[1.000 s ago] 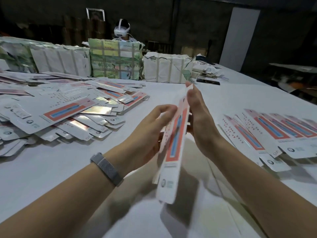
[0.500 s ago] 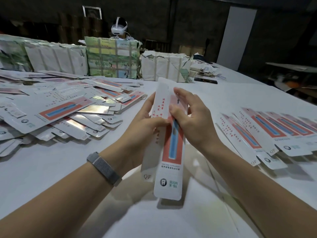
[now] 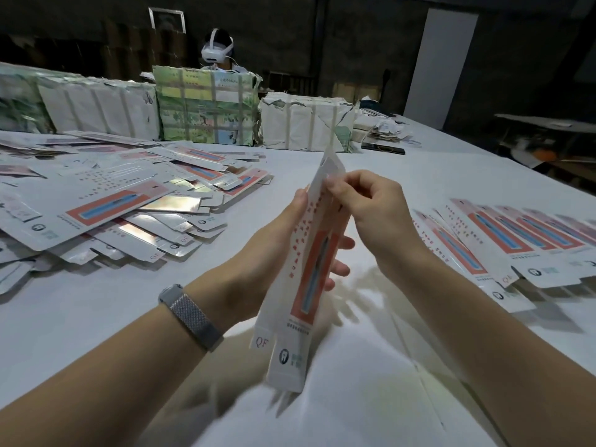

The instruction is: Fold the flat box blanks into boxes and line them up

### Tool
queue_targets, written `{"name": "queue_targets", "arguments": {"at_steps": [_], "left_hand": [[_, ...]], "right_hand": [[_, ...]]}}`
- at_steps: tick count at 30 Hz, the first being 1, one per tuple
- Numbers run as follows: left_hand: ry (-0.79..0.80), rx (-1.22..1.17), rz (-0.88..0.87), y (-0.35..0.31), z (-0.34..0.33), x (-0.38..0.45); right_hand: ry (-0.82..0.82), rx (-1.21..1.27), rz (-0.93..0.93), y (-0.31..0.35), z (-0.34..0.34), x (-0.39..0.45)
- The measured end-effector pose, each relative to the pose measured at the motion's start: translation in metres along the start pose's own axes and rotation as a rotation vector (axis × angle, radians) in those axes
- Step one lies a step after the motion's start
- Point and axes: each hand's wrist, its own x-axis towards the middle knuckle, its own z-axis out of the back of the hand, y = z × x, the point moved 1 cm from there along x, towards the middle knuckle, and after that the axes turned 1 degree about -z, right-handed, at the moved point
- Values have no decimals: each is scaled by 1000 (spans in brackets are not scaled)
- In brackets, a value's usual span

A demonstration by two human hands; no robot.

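- I have the long, narrow white card box blank with the red and blue panel (image 3: 308, 269) held up off the white worktop (image 3: 96, 317), tilted, its far end pointing away from me.
- My left hand (image 3: 277, 253) wraps round its middle, thumb on the near face and fingertips showing past the right edge.
- My right hand (image 3: 364, 208) has its grip pinched together on the thin flap at the upper end.
- I judge it light, thin card: stiff along the scores, easily creased across the panels, probably somewhat slick.
- I would hold by the long edges and push flaps only at their folds.
- The loose heap of flat blanks (image 3: 135, 214) lies to my left; the row of finished pieces (image 3: 516, 240) to my right.
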Motion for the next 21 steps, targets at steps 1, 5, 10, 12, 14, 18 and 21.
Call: {"name": "queue_targets", "arguments": {"at_steps": [1, 5, 10, 12, 14, 18, 21], "left_hand": [[-1, 12, 1, -1, 0, 0], [13, 62, 2, -4, 2, -2], [106, -1, 47, -5, 1, -3], [118, -23, 54, -4, -1, -2], [68, -29, 50, -2, -3, 0], [48, 38, 35, -2, -3, 0], [35, 181, -36, -2, -3, -2]], "right_hand": [[22, -1, -16, 1, 2, 1], [121, 47, -63, 7, 7, 3], [244, 62, -164, 19, 19, 6], [246, 34, -209, 23, 24, 8], [232, 31, -237, 27, 28, 8], [214, 46, -170, 29, 25, 6], [161, 41, -74, 25, 14, 1]]}}
